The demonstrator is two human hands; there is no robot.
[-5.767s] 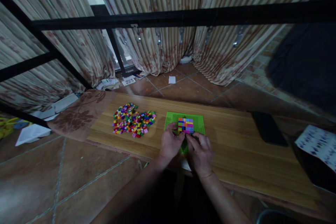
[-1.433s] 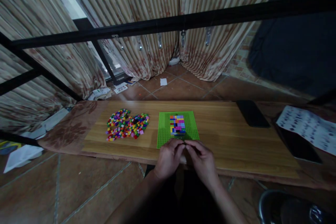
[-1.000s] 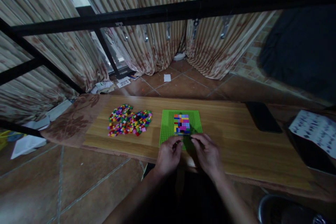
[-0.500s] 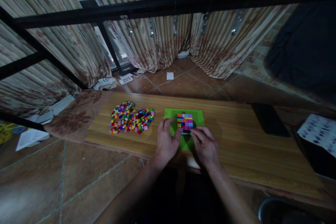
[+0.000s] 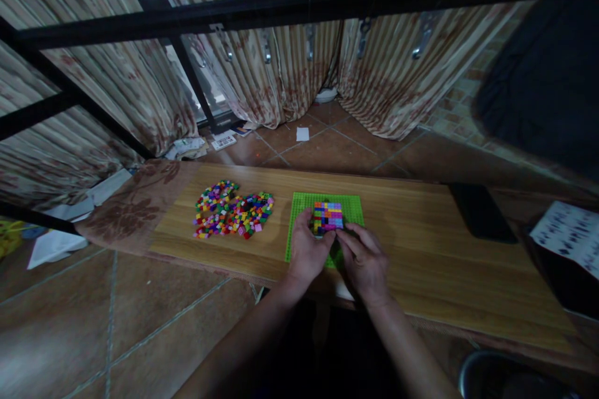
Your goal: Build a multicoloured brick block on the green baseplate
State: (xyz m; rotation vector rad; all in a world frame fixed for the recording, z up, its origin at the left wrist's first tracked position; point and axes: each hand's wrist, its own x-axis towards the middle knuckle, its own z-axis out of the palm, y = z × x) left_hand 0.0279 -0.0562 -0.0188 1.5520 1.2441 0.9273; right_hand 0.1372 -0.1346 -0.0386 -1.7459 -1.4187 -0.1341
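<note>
A square block of many-coloured toy bricks (image 5: 329,214) sits on a green studded baseplate (image 5: 353,204). My left hand (image 5: 309,250) is curled about its left and near sides, fingers along the left edge and thumb against the front. At the near right corner, my right hand (image 5: 365,257) has thumb and index finger pinched together, close to the left thumb. Whatever may be between those right fingertips is too small and dark to make out. Left of the baseplate lies a spread of loose toy bricks (image 5: 250,215) in mixed colours.
The long wooden table top (image 5: 421,262) carries a dark flat slab, perhaps a phone or tablet (image 5: 482,212), to the right. Beyond it is a printed sheet (image 5: 568,237). A black metal bar (image 5: 290,6) with hooks crosses above, before striped curtains (image 5: 271,84).
My left hand has moved right and closed in on the brick block, its thumb now at the front edge near the right fingertips. The right hand stays almost where it was, still pinched.
</note>
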